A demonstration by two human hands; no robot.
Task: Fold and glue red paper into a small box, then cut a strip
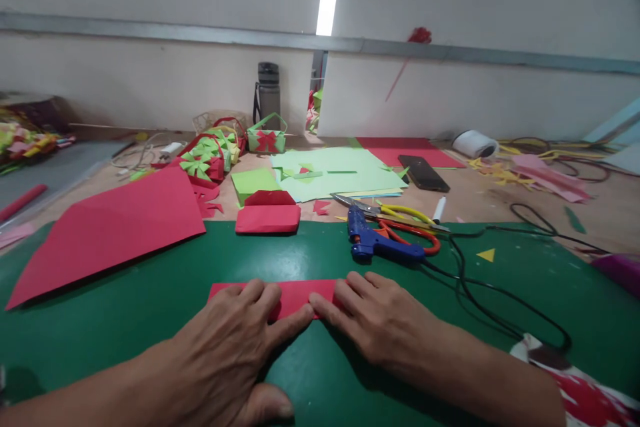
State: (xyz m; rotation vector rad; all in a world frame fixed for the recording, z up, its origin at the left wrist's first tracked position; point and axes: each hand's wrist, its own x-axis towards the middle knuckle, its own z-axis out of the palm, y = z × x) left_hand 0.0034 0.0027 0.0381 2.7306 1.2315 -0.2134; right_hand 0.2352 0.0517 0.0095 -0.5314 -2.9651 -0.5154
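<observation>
A folded strip of red paper [300,297] lies flat on the green mat [165,347] in front of me. My left hand [235,327] presses on its left part with bent fingers, the index finger along the near edge and the thumb off the paper. On the right part, my right hand [373,313] bears down with curled fingers, its thumb on the near edge by the left index fingertip. Just beyond sits another folded red paper piece [269,217]. A large red paper sheet [115,227] stretches out at the left.
A blue glue gun [370,237] with a black cord lies beside scissors [415,233]. Farther back are pale green sheets [345,167], a phone [424,173], a small green paper basket [267,140] and a dark bottle [269,97]. Paper scraps are scattered around.
</observation>
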